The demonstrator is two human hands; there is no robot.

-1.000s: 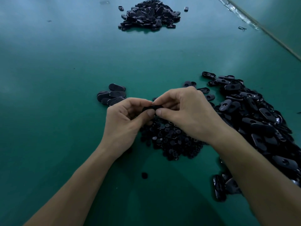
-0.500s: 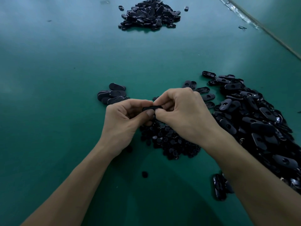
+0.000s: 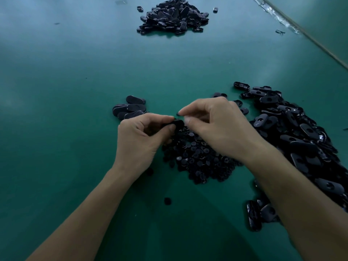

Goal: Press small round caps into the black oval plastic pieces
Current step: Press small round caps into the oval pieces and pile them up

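Observation:
My left hand (image 3: pixel 139 140) pinches a black oval piece (image 3: pixel 176 123) between thumb and fingers, just above a heap of small round caps (image 3: pixel 197 159). My right hand (image 3: pixel 216 129) is curled beside it, with the thumb tip at the piece's right end and the index fingertip raised a little above it. Whether the right fingers hold a cap is hidden. A large pile of black oval pieces (image 3: pixel 293 132) lies to the right, partly under my right forearm.
A small group of oval pieces (image 3: pixel 130 109) lies left of my hands, and another big pile (image 3: pixel 173 16) sits far back. One loose cap (image 3: pixel 167 201) lies near me. A few ovals (image 3: pixel 254 215) lie at the lower right. The green table's edge (image 3: pixel 282 21) runs along the far right.
My right index finger has lifted off the oval piece, and the two hands have parted slightly. The left hand keeps its grip on the piece.

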